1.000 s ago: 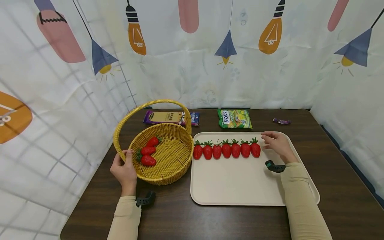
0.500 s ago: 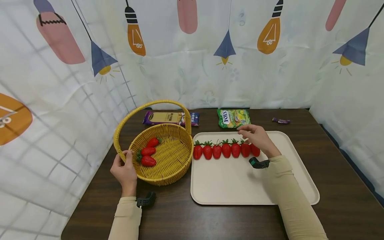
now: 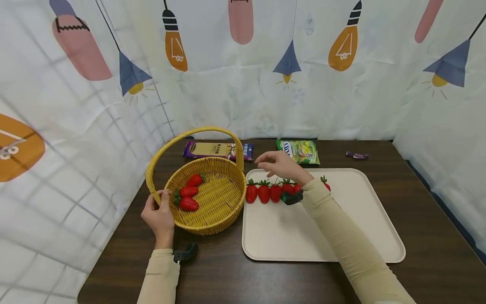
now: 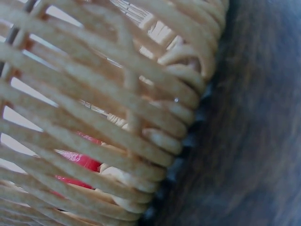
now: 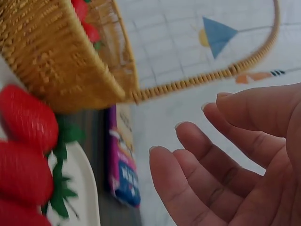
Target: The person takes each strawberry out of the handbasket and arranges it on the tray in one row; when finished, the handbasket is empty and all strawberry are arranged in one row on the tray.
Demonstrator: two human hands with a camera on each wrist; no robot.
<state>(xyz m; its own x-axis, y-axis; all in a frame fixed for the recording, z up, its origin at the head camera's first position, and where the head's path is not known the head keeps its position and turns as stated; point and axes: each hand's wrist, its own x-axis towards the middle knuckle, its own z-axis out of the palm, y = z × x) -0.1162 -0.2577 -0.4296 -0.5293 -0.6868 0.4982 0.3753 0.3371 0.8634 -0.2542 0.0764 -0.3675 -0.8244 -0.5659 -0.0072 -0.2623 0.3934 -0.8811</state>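
Observation:
My left hand [image 3: 158, 216] grips the yellow wicker basket [image 3: 228, 217] at its left side, where the arched handle meets the rim. Three red strawberries [image 3: 188, 204] lie in the basket's left half. In the left wrist view the basket's woven wall [image 4: 141, 117] fills much of the frame, with red showing through its gaps. My right hand [image 3: 282, 165] hovers over the far edge of the cream tray [image 3: 296, 240], fingers loosely bent and holding nothing. Below it is a row of strawberries [image 3: 263, 193] with green leaves, partly covered by my right arm.
Behind the basket lies a purple snack pack [image 3: 212, 150]. A green candy bag [image 3: 303, 152] sits behind the tray, partly hidden by my right hand. One small purple wrapped sweet [image 3: 357, 155] is at the back right of the dark table [image 3: 228, 278].
My right hand has moved left over the strawberry row, from the tray's right side toward the basket. My left hand stays on the basket.

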